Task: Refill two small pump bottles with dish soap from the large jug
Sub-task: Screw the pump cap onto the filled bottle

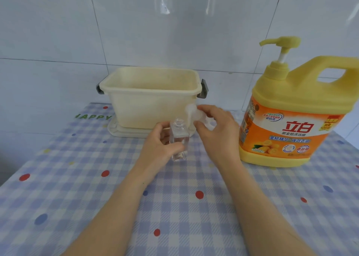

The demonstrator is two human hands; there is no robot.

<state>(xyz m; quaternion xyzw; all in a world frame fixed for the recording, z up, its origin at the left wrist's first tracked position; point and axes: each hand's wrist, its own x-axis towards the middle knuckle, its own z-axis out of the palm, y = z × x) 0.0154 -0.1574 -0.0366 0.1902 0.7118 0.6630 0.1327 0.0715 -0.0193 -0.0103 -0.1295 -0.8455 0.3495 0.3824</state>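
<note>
pale tiled wall [58, 22] across the whole upper half of the frame. below it, filling the lower half, a table under a blue-and-white checked cloth [77, 197] dotted red, blue and yellow, with green lettering near its far left edge. at the right edge, standing upright on the cloth, a big yellow jug [291, 119] with an orange and white label, a handle cut into its upper right shoulder and a yellow pump [281, 42] on its neck, nozzle towards the left. in the centre, against the wall, an open cream tub [147, 104] with grey clips at both ends, set on a whitish lid [116, 131] lying flat beneath it. two bare forearms reaching up from the bottom edge towards the centre. left hand [157, 149] wrapped round a small bottle [179, 139], thumb across its front and fingers behind. right hand [217, 133] just beside it, between bottle and jug, fingers pinching a white pump top [196, 115], blurred, its shape hard to make out. small bottle clear, square-sided, upright in front of the tub, neck open and uncapped, what looks like clear liquid in its lower part. pump top just above and to the right of that open neck, apart from it.
</note>
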